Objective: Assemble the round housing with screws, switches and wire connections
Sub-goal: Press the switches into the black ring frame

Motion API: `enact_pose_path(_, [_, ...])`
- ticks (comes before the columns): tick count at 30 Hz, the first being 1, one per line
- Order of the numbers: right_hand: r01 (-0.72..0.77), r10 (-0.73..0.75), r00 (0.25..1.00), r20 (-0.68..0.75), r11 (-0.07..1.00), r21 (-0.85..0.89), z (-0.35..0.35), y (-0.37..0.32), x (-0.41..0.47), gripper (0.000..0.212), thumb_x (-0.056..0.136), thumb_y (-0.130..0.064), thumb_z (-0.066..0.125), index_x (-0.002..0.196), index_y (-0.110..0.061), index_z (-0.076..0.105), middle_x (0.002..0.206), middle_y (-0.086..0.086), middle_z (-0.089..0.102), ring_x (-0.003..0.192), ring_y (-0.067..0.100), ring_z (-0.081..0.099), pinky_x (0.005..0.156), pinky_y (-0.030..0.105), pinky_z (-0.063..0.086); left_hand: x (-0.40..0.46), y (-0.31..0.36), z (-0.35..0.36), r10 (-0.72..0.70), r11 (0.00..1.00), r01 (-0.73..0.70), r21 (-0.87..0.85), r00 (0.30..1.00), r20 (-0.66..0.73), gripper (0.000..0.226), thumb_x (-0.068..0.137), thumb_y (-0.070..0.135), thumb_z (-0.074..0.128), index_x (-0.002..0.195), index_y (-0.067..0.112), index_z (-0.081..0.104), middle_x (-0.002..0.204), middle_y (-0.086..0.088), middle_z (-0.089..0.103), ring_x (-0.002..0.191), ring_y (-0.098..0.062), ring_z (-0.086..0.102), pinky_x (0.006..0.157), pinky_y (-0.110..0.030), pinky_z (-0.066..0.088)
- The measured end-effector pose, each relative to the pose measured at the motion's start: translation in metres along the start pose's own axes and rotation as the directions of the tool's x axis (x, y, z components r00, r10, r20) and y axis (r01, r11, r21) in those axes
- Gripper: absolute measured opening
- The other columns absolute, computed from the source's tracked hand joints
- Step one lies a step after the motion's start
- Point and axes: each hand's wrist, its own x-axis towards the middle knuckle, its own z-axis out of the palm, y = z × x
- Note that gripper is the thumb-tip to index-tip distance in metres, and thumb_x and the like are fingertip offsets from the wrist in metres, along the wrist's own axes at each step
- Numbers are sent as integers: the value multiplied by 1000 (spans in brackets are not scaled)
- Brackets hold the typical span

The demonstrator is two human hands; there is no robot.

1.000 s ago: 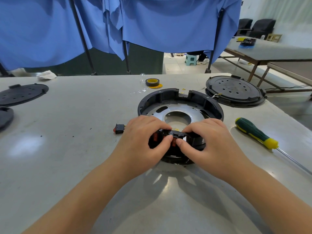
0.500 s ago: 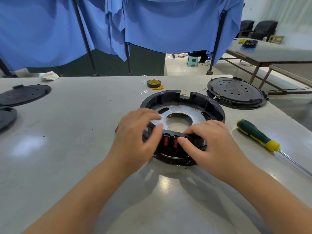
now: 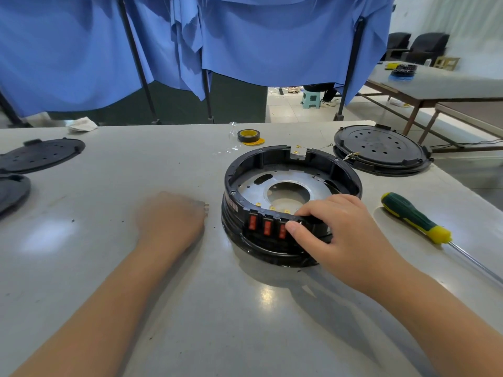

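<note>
The round black housing [image 3: 272,159] sits on the grey table, with a metal plate [image 3: 288,178] inside it. Three red rocker switches [image 3: 266,227] sit side by side in its near wall. My right hand [image 3: 340,229] grips the near rim just right of the switches, thumb on the outer wall and fingers hooked over the top. My left hand [image 3: 171,216] is blurred and lies low on the table left of the housing. Metal terminals of a loose switch [image 3: 206,205] peek out at its fingertips. The blur hides whether it holds that switch.
A green and yellow screwdriver [image 3: 413,217] lies right of the housing. A black lid [image 3: 381,151] sits at the back right, with two more lids [image 3: 40,155] at the far left. A tape roll [image 3: 248,135] lies behind the housing, with blue curtains beyond the table.
My left hand has left the housing and swept left to the loose switch on the table. My right hand stays on the near rim, and three switches now show uncovered.
</note>
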Motion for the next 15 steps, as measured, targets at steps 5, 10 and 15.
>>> enact_pose_path(5, [-1, 1, 1000, 12, 1000, -5, 1, 0, 0, 31, 86, -54, 44, 88, -30, 64, 75, -17, 61, 79, 5, 53, 95, 21, 29, -4, 3, -6, 82, 919, -97, -382, 995, -55, 13, 79, 23, 69, 91, 23, 64, 91, 11, 69, 73, -12, 61, 68, -28, 43])
enact_pose_path(10, [13, -13, 999, 31, 1000, 16, -2, 1, 1, 27, 87, -50, 46, 88, -29, 63, 78, -16, 61, 83, 5, 54, 95, 22, 30, -10, 15, -20, 35, 811, -123, -573, 986, -162, 11, 77, 22, 72, 82, 23, 63, 76, 11, 67, 61, -5, 60, 55, -19, 42])
enact_pose_path(15, [11, -19, 997, 80, 994, 107, -11, 3, 2, 17, 85, -34, 48, 92, -30, 63, 86, -18, 60, 91, 3, 52, 90, 17, 33, -21, 30, -40, 93, 594, -215, -775, 975, -200, 15, 81, 11, 71, 80, 25, 65, 65, 12, 67, 56, 2, 60, 51, -7, 43])
